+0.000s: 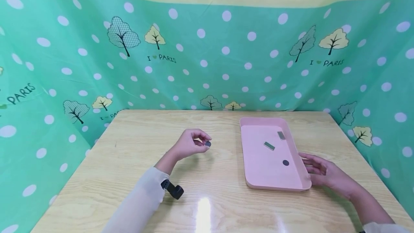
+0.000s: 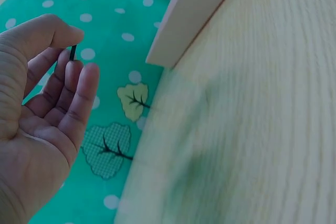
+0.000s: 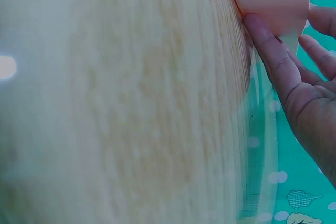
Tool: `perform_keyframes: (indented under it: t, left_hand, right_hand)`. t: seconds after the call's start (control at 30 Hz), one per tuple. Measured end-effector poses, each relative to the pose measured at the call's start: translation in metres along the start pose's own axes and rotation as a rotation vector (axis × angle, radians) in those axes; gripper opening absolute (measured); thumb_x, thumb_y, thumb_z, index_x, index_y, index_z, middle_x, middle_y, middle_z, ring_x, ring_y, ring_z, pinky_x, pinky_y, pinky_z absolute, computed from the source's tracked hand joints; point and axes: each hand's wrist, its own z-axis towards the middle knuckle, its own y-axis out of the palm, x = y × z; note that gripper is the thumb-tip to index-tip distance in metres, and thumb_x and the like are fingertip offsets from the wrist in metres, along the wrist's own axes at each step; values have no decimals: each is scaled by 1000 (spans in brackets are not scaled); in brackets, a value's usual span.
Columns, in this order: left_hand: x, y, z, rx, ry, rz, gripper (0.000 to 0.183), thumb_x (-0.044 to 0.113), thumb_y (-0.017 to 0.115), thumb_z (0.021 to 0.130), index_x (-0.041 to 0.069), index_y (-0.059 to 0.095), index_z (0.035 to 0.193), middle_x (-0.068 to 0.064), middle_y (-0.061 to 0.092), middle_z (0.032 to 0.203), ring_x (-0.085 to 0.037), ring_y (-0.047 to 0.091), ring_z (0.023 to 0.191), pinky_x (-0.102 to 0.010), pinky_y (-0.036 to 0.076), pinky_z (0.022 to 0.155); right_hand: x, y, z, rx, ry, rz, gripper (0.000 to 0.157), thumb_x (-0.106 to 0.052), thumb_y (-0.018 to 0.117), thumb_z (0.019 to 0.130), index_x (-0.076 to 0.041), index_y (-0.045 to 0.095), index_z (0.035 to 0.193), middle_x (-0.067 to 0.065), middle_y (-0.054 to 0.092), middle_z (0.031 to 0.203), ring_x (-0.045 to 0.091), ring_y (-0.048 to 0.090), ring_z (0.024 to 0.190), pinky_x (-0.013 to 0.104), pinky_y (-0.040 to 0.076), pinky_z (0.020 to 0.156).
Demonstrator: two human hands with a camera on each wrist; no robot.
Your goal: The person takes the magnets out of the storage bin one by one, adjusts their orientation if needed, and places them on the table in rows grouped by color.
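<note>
My left hand [image 1: 193, 144] is raised over the table, left of the pink tray, pinching a small dark disc [image 1: 208, 144] between thumb and fingertips. In the left wrist view the disc [image 2: 73, 52] appears edge-on as a thin black piece. A shallow pink tray [image 1: 245, 168] lies on the table, holding another dark disc [image 1: 286, 162] and two small grey-green rectangular pieces, one near the middle [image 1: 269, 146] and one near the right wall [image 1: 281, 135]. My right hand [image 1: 323, 173] rests against the tray's right side near its front corner, with loosely extended fingers touching the outer wall.
The light wood-grain table [image 1: 136, 186] stretches out on both sides of the tray. Behind and beside it hangs a green dotted curtain [image 1: 200, 56] with printed trees. A black band with a small camera [image 1: 173, 188] sits on the left wrist.
</note>
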Motion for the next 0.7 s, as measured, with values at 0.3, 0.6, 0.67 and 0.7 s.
perform_keyframes:
  t: [0.3, 0.6, 0.67, 0.7]
  left_hand:
    - [-18, -16, -16, 71, -35, 78, 24, -1, 76, 77, -3, 71, 100, -7, 66, 88, -20, 62, 80, -27, 56, 71]
    - [-36, -34, -24, 141, -81, 131, 23, 0, 77, 77, 1, 72, 100, -6, 66, 87, -21, 61, 83, -28, 56, 73]
    - [-40, -38, -25, 153, -95, 145, 23, 0, 77, 77, 1, 72, 99, -6, 66, 87, -21, 61, 83, -28, 56, 73]
    - [-42, -40, -25, 156, -102, 151, 24, -1, 77, 76, 1, 72, 99, -6, 66, 87, -21, 61, 83, -28, 56, 73]
  right_hand:
    - [0, 1, 0, 4, -2, 3, 66, -3, 59, 94, 5, 23, 149, -11, 58, 129, 5, 58, 112, 37, 55, 84]
    - [0, 1, -1, 21, 23, -16, 68, -6, 61, 94, 2, 25, 151, -20, 54, 128, 2, 58, 111, 36, 55, 84]
    - [1, 2, 0, 20, 23, -14, 68, -5, 61, 94, 3, 25, 151, -20, 55, 127, 2, 58, 111, 36, 55, 84]
    - [1, 2, 0, 18, 21, -15, 68, -5, 61, 94, 3, 24, 150, -20, 55, 127, 2, 58, 111, 36, 55, 84]
